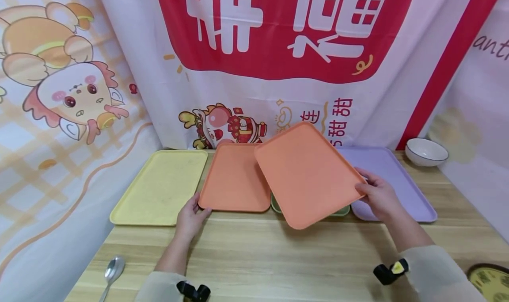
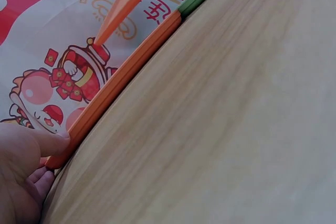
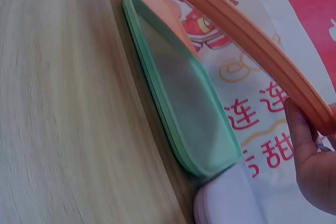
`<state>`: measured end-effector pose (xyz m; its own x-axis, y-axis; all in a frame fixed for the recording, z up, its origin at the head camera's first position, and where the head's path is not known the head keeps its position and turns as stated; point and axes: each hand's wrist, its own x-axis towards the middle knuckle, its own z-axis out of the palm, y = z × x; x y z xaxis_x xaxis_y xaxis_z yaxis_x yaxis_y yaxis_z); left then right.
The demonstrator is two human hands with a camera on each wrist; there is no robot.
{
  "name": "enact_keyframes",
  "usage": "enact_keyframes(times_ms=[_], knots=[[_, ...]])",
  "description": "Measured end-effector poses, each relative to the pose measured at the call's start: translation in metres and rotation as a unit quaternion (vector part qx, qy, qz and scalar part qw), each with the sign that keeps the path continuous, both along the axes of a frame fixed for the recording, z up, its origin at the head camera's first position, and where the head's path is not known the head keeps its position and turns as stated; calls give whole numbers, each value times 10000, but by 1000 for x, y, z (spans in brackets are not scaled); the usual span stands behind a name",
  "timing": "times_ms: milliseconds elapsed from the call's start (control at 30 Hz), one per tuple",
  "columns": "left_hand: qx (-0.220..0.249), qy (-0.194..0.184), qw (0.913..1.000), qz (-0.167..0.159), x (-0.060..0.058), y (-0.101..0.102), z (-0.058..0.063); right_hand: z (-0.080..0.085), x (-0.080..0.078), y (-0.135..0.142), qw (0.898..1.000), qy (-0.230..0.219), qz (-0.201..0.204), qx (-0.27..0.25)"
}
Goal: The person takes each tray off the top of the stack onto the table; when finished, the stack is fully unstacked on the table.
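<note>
My right hand (image 1: 379,195) grips the right corner of a raised orange tray (image 1: 308,173), which is tilted above the row of trays. In the right wrist view the thumb and fingers hold that tray's rim (image 3: 247,38). A second orange tray (image 1: 234,178) lies flat on the table. My left hand (image 1: 191,218) pinches its near left corner, the thumb on the rim in the left wrist view. Below the raised tray lies a green tray (image 3: 184,87), mostly hidden in the head view.
A yellow tray (image 1: 161,187) lies at left, a purple tray (image 1: 401,187) at right. A white bowl (image 1: 426,152) stands at the back right. A spoon (image 1: 114,269) lies front left, and a patterned yellow round thing (image 1: 491,284) shows front right. Printed cloth (image 1: 274,89) hangs behind.
</note>
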<state>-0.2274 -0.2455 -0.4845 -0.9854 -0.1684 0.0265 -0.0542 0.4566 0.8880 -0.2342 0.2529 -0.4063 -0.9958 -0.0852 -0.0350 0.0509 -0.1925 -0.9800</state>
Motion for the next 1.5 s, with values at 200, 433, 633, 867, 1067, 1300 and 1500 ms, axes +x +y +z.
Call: enact_keyframes(times_ms=[200,433,633,867,1067,1300,1500], knots=[[47,26,10000,6,1,0,1,1,-1,27,9994,127,297,-130],[56,35,10000,34,1,0,1,2,-3,47,9985,94,495,195],[29,-25,10000,62,0,-1,0,3,-2,55,9946,12,840,612],[37,-54,10000,40,0,-2,-1,5,-3,55,9703,-276,1263,2046],[30,-44,10000,52,-1,-1,-1,4,-4,50,9521,-487,1648,2530],[112,-75,9999,16,0,-1,1,-4,-7,45,9394,-706,1840,2804],[76,-89,9999,-1,1,-1,2,-14,-8,38,9324,-602,2074,2898]])
